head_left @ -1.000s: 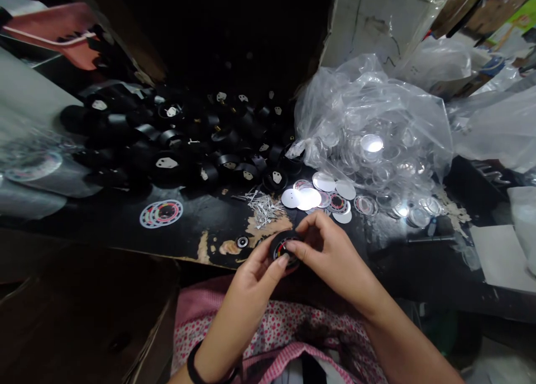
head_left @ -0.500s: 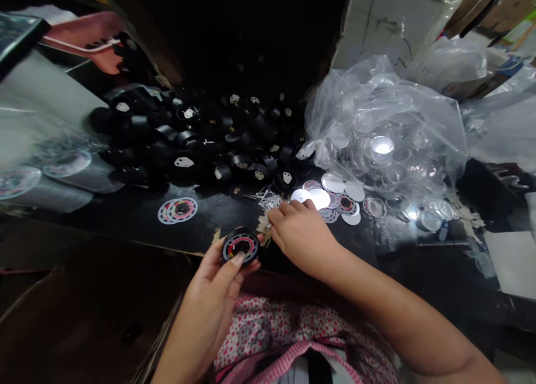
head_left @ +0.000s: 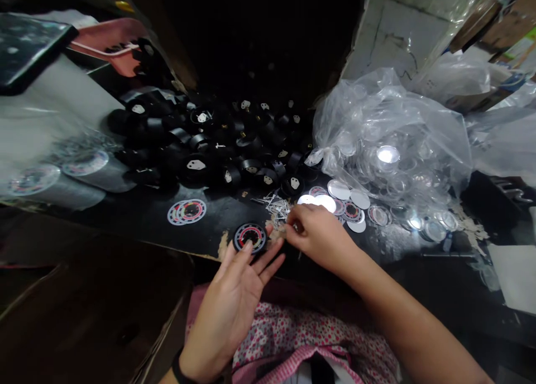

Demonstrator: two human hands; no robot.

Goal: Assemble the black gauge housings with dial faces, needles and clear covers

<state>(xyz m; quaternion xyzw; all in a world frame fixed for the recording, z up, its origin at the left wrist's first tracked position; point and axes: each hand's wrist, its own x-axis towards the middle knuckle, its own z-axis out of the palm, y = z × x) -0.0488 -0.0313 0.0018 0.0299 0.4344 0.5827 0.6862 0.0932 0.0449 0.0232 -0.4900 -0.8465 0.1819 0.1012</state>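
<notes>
My left hand (head_left: 238,283) lies palm up with its fingers stretched out, and its fingertips carry a round black gauge (head_left: 250,237) with a red and white printed dial. My right hand (head_left: 318,233) is just right of it, its fingers pinched together at a small pile of thin metal needles (head_left: 278,204) on the black table (head_left: 138,222). What the pinch holds is too small to make out. Both hands are over the table's near edge, above my lap in pink dotted cloth.
A heap of black round housings (head_left: 218,144) fills the back of the table. Printed dial discs (head_left: 187,211) lie to the left, white and printed discs (head_left: 347,197) to the right. A clear plastic bag of transparent lenses (head_left: 389,144) stands at the right. Plastic-wrapped rolls (head_left: 62,174) lie at the left.
My right hand left the gauge, reached to the needle pile and pinched there. My left hand carried the gauge leftward and opened flat under it. The camera view shifted a little.
</notes>
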